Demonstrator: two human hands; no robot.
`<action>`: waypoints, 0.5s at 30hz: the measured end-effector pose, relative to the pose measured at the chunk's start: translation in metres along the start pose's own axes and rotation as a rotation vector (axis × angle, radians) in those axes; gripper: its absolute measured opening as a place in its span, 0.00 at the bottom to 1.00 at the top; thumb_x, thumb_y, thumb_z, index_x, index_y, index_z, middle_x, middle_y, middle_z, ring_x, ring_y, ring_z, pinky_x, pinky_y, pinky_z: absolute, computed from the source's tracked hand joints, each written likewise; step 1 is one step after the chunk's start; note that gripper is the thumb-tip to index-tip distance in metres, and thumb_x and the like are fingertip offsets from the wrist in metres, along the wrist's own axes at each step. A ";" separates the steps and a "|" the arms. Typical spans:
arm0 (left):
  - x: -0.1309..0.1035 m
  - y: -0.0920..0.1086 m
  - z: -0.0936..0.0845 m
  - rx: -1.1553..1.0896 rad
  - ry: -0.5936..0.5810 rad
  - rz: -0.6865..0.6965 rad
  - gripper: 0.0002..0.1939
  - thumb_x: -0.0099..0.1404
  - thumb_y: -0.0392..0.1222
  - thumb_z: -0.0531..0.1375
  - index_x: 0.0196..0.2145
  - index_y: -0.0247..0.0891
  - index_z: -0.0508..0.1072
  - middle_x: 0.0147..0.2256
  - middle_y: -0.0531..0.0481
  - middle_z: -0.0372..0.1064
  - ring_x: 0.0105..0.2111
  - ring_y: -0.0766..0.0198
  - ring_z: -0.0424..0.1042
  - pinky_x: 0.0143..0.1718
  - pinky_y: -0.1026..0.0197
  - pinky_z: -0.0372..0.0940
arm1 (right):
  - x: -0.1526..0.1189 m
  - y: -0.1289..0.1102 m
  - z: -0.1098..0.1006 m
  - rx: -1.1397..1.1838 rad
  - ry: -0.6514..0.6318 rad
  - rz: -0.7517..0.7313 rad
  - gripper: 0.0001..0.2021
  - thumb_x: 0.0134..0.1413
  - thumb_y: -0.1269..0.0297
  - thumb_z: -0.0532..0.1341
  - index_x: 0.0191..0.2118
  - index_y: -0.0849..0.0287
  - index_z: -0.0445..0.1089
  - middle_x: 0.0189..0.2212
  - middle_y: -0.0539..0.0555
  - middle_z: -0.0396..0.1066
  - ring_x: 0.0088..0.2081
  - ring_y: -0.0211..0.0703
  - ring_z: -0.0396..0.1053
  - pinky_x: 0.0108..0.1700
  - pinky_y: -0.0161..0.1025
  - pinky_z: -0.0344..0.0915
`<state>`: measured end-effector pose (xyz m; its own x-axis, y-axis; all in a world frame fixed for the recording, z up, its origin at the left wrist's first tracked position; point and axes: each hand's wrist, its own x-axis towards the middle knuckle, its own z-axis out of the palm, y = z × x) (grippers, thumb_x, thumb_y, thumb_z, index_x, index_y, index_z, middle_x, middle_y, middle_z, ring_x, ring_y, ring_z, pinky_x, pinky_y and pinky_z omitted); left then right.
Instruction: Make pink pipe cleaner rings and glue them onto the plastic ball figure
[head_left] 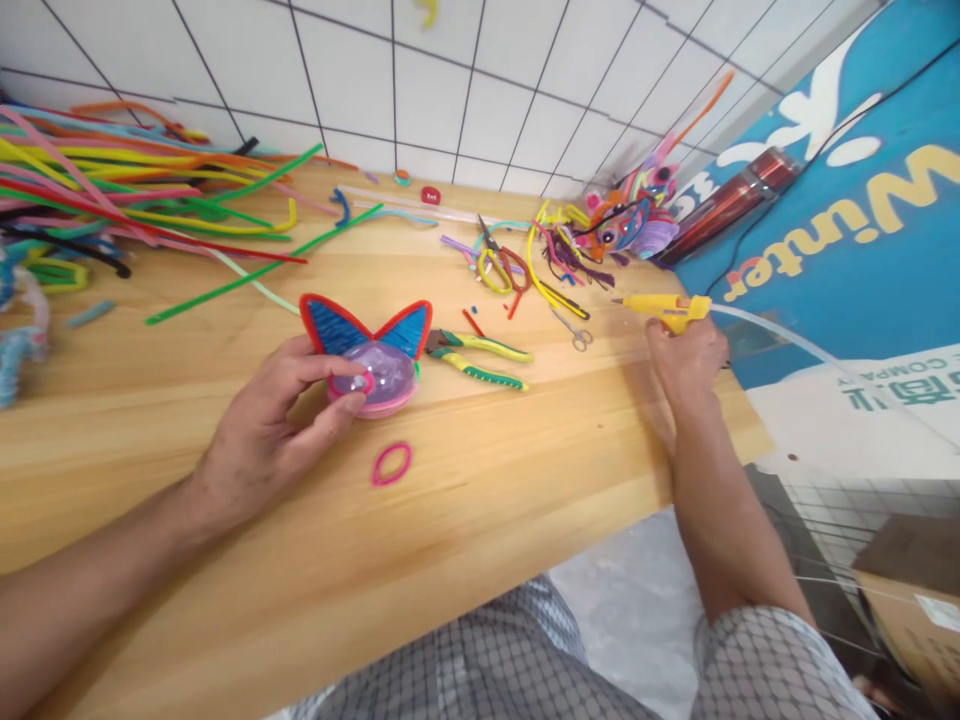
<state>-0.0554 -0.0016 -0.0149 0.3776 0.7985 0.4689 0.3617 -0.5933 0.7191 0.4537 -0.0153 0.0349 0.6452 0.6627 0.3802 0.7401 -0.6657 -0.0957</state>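
My left hand (pixel 274 425) is closed at the side of a clear purple plastic dome (pixel 394 370) with a pink base. Thumb and index finger pinch near a small pink ring on the dome. Two blue ears edged in red pipe cleaner (pixel 335 325) rise behind it. In front, a loose pink pipe-cleaner loop (pixel 391 464) lies on the wood. My right hand (pixel 686 355), at the table's right edge, grips a yellow hot glue gun (pixel 666 308), its nozzle pointing left and a long glue stick trailing from its back. Green-and-yellow pliers (pixel 484 360) lie right of the dome.
A heap of coloured pipe cleaners (pixel 150 195) spreads over the back left of the wooden table (pixel 480 530). Scissors (pixel 501 262), small scissors (pixel 580 337) and a colourful pipe-cleaner figure (pixel 626 220) lie at the back. A red bottle (pixel 727 205) leans by the blue panel (pixel 847 200).
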 end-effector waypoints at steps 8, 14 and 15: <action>0.002 0.004 0.000 0.025 -0.006 0.015 0.13 0.74 0.34 0.64 0.53 0.49 0.73 0.52 0.49 0.75 0.52 0.57 0.78 0.52 0.52 0.75 | 0.019 -0.017 -0.012 -0.084 -0.037 -0.008 0.25 0.65 0.58 0.63 0.58 0.73 0.77 0.42 0.71 0.78 0.34 0.48 0.62 0.42 0.48 0.51; 0.000 0.003 0.000 0.017 -0.004 -0.005 0.11 0.74 0.36 0.64 0.52 0.48 0.74 0.51 0.48 0.77 0.53 0.55 0.79 0.54 0.50 0.76 | 0.013 -0.023 0.000 -0.097 -0.075 0.015 0.23 0.65 0.58 0.63 0.54 0.74 0.77 0.39 0.69 0.77 0.34 0.47 0.60 0.42 0.47 0.50; 0.000 0.004 0.000 0.017 -0.002 -0.009 0.11 0.74 0.36 0.64 0.52 0.48 0.74 0.51 0.48 0.77 0.53 0.56 0.79 0.54 0.50 0.76 | 0.012 -0.023 0.001 -0.100 -0.074 0.014 0.22 0.65 0.58 0.63 0.54 0.74 0.77 0.39 0.69 0.77 0.35 0.47 0.61 0.42 0.47 0.50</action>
<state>-0.0543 -0.0035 -0.0121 0.3762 0.8038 0.4609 0.3793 -0.5874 0.7149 0.4452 0.0084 0.0407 0.6701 0.6744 0.3100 0.7109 -0.7033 -0.0066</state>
